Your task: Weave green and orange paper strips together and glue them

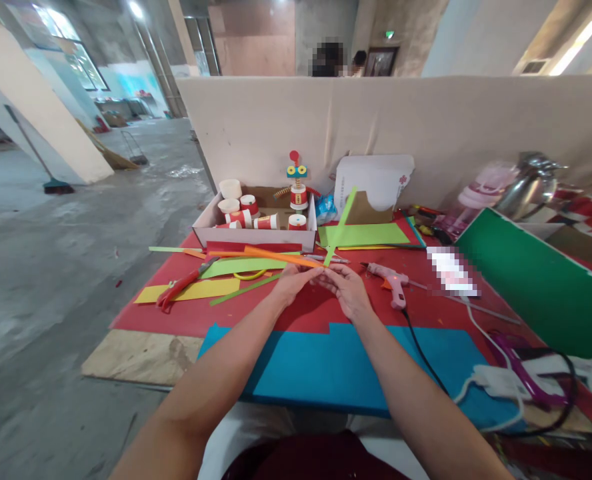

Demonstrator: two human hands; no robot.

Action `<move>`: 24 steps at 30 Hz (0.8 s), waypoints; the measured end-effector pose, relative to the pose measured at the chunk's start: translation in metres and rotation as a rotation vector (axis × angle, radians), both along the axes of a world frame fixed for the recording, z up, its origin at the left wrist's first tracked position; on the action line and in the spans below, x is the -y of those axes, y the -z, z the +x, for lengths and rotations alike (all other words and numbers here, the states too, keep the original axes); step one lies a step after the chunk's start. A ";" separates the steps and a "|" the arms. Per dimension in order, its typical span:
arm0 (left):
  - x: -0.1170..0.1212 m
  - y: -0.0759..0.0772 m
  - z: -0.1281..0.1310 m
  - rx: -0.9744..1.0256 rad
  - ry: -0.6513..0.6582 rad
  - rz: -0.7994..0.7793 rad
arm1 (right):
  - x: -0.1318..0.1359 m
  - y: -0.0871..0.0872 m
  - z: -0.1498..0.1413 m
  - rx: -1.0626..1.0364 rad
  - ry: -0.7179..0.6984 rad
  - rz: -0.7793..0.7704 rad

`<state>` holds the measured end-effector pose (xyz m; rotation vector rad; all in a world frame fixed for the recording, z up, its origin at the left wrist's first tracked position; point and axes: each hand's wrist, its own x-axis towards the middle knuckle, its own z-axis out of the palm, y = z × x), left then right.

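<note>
My left hand (pixel 296 281) and my right hand (pixel 343 285) meet over the red table covering, fingers pinched where two paper strips join. An orange paper strip (pixel 276 255) runs off to the left from my left fingers. From my right fingertips a light green paper strip (pixel 343 223) rises up and to the right. The strips meet at an angle; the join itself is partly covered by my fingertips. Right of my right hand stands a pink glue gun (pixel 395 281) with a black cord. Red-handled scissors (pixel 183 285) lie to the left among green and yellow paper pieces (pixel 196 291).
Behind my hands, a box (pixel 256 239) holds several paper cups and a cup figure (pixel 299 190) with yellow eyes. Green paper sheets (pixel 371 234) lie beside it. A phone (pixel 453 270), green board (pixel 536 287), metal jug (pixel 529 183) and power strip (pixel 516 385) are on the right. Blue sheet (pixel 316 367) lies in front.
</note>
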<state>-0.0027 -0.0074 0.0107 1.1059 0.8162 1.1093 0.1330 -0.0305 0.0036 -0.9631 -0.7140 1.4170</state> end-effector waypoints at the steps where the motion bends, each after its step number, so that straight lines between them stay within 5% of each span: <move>1: -0.001 0.000 0.000 -0.009 -0.036 -0.018 | 0.000 0.001 -0.001 0.005 -0.015 -0.005; 12: -0.005 0.006 -0.001 -0.137 -0.119 0.014 | -0.001 0.004 0.000 0.016 -0.109 -0.022; 24: -0.001 0.000 0.000 -0.084 -0.074 -0.001 | -0.001 0.003 -0.001 0.023 -0.053 -0.069</move>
